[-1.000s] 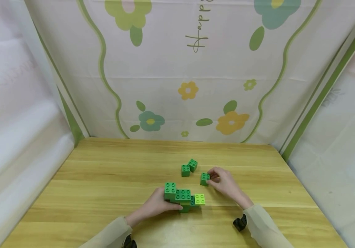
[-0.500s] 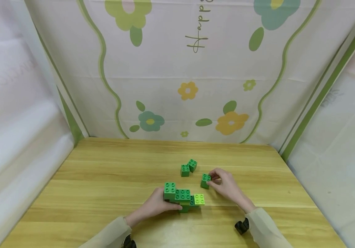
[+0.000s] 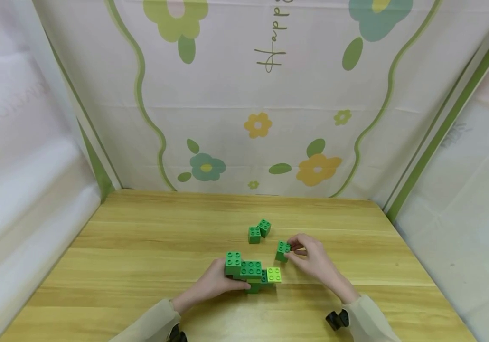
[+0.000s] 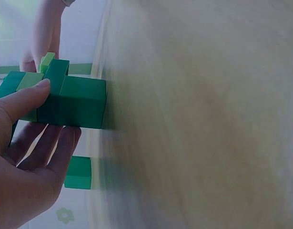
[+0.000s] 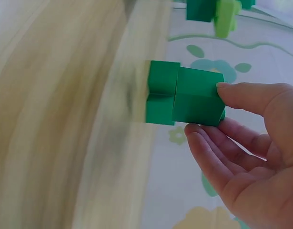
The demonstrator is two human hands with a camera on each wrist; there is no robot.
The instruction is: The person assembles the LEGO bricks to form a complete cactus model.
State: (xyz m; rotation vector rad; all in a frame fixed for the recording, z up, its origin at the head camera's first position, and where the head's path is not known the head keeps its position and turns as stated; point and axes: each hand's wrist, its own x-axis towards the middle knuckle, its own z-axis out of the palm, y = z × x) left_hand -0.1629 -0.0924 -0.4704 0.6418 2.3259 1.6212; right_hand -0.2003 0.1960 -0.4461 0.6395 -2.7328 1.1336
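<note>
In the head view, my left hand grips an assembled group of green toy building bricks by its left side. A lime-green piece sits at its right end. The left wrist view shows my thumb on one face of the brick assembly and my fingers beneath. My right hand pinches a single green brick between thumb and fingertips. Seen from the right wrist, this brick appears held off the table. Whether the assembly touches the table, I cannot tell.
Two loose green bricks lie close together on the wooden table, beyond the assembly. White flower-printed cloth rises behind the table and along both sides.
My right hand has shifted slightly toward me, bringing the pinched brick with it. The left hand and the assembly have stayed nearly still.
</note>
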